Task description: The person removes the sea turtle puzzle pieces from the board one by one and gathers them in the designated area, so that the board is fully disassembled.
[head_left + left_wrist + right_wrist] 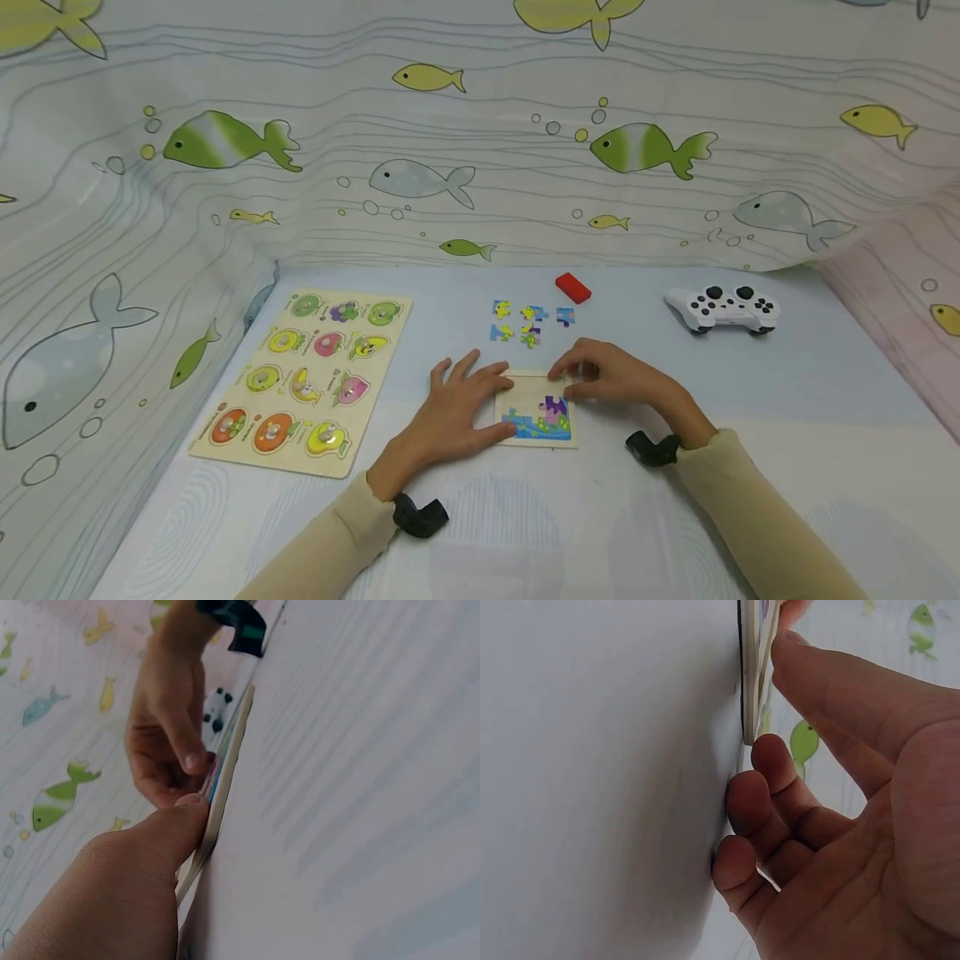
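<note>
A small square wooden jigsaw tray (536, 445) lies on the table between the hands. Joined blue, green and purple jigsaw pieces (553, 427) fill its bottom and part of its right side. The left hand (448, 417) spreads along the tray's left border, fingertips by the upper corner and thumb lower down; the left wrist view shows that thumb on the edge. Around the upper right corner the right hand (611, 375) curls its index finger and thumb, holding the border. Its other fingers bend beside the tray in the right wrist view. Several loose jigsaw pieces (501, 333) lie just behind the tray.
A wooden fruit puzzle board (300, 379) lies to the left. Behind the loose pieces is a red block (573, 288), and a white game controller (726, 309) rests at the back right. A fish-print sheet (525, 192) rises behind the table.
</note>
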`<act>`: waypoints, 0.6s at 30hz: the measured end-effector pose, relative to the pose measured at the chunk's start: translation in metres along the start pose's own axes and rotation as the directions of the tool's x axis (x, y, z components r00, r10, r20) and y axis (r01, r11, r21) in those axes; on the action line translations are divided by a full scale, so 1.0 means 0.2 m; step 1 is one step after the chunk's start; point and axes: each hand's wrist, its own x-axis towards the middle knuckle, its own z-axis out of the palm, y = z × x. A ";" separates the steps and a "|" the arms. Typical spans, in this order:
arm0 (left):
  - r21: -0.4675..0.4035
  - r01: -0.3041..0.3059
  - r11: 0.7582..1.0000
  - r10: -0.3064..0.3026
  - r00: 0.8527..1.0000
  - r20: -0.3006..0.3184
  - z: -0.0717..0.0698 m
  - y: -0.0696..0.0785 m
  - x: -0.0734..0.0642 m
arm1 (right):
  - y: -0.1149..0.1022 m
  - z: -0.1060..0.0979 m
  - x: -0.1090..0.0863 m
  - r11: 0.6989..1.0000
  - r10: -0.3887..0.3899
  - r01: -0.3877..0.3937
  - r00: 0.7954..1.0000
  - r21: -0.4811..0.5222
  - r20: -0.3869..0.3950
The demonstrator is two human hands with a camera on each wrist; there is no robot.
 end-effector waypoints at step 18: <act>-0.012 0.002 1.000 -0.002 1.000 0.002 -0.01 0.00 0.00 | -0.06 0.02 0.00 0.997 -0.043 0.047 0.997 -0.057 0.068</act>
